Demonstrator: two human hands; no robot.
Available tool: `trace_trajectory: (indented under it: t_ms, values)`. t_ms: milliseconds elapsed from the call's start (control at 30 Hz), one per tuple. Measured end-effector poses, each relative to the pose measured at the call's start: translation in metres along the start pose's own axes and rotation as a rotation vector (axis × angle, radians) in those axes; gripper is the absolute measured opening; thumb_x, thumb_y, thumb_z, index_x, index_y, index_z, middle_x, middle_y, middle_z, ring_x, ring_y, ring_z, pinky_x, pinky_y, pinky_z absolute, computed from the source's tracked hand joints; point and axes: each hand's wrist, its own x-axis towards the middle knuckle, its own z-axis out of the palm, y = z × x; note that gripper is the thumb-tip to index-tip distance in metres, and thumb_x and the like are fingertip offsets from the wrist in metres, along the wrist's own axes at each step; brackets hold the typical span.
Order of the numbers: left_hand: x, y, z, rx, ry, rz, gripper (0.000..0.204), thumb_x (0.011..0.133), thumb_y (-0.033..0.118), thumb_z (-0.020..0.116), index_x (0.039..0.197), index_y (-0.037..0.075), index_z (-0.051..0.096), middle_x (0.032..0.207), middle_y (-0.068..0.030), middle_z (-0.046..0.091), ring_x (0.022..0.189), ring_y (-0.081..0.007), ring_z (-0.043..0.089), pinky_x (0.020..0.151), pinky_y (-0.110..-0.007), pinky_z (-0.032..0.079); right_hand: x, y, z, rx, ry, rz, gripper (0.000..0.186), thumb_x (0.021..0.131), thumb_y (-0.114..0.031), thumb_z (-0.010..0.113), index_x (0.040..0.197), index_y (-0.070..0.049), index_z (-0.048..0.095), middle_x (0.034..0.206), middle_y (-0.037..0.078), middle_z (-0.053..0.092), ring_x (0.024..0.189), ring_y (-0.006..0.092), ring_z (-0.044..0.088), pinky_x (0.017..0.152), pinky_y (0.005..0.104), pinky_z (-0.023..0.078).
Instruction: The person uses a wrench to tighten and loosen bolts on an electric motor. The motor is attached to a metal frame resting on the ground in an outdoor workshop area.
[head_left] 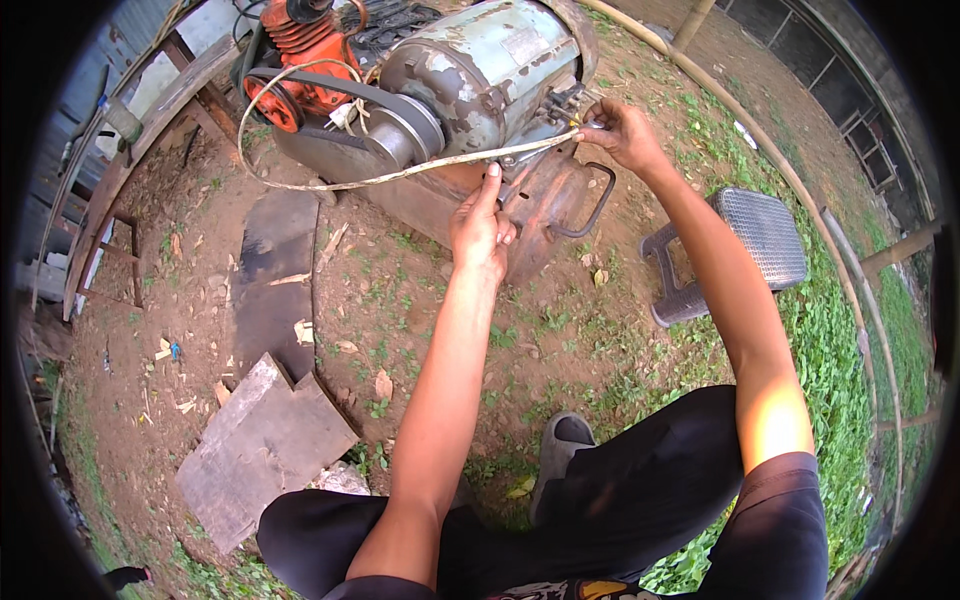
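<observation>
My left hand point(482, 228) is closed, thumb stretched upward, below the end of a weathered grey electric motor point(485, 70). Whatever its curled fingers hold, if anything, is hidden. Fingers of my right hand point(622, 135) are pinched together by the motor's base, close to small metal fittings point(565, 105); what lies in them is too small to name. A pale cable point(385, 178) loops from the left and passes just above my left thumb to my right fingertips. Under the motor is a rusty metal tank point(400, 200) with a bent handle point(600, 205).
A black belt point(350, 88) joins the motor's pulley point(405, 135) to an orange compressor pump point(305, 50). To the right stands a grey plastic stool point(760, 235). Wooden boards point(265, 445) lie on the dirt at left. A curved wooden bench point(140, 180) stands beyond them.
</observation>
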Motion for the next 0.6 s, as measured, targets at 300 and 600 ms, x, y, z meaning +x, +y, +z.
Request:
trace_trajectory:
  t_ms: [300,600]
  values:
    - [0.000,-0.002,0.001,-0.030,0.005,0.006,0.036,0.083,0.038,0.073,0.071,0.015,0.048,0.054,0.0071,0.032,0.038,-0.0058,0.027,0.041,-0.023,0.023,0.014,0.018,0.024,0.270,0.019,-0.026,0.041,0.078,-0.024,0.078,0.101,0.004,0.059,0.086,0.010,0.065,0.074,0.0138,0.059,0.069,0.0303,0.049]
    - [0.003,-0.001,0.001,-0.061,0.027,-0.056,0.034,0.081,0.038,0.074,0.071,0.017,0.050,0.056,0.0080,0.033,0.039,-0.0061,0.024,0.042,-0.023,0.022,-0.010,-0.048,0.012,1.074,-0.017,0.516,0.021,0.094,-0.020,0.058,0.097,0.001,0.054,0.071,0.002,0.050,0.060,0.0122,0.047,0.056,0.0263,0.040]
